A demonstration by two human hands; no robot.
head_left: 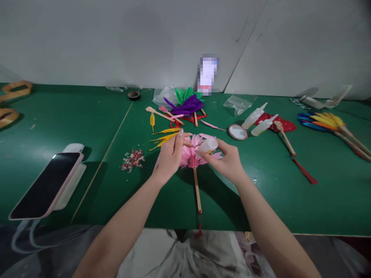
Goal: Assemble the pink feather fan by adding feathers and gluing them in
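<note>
A pink feather fan [189, 159] lies in front of me, its wooden handle [197, 191] pointing toward me and a red tassel [199, 229] hanging over the table edge. My right hand [228, 158] grips a white squeeze glue bottle [208, 146], tilted with its base up and its nozzle toward the feathers. Over the fan's left side, my left hand [171, 154] has its fingers stretched out near the bottle's tip; whether they press on a feather is hard to see. Loose yellow feathers [165, 138] lie just beyond that hand.
Purple [187, 105] and green feather fans [185, 94] lie behind, near a propped phone [207, 75]. At right are two glue bottles [262, 125], a round white-topped dish [238, 132], a red fan [290, 124] and multicoloured feathers [327, 120]. Scraps [132, 159] and another phone [48, 185] sit left.
</note>
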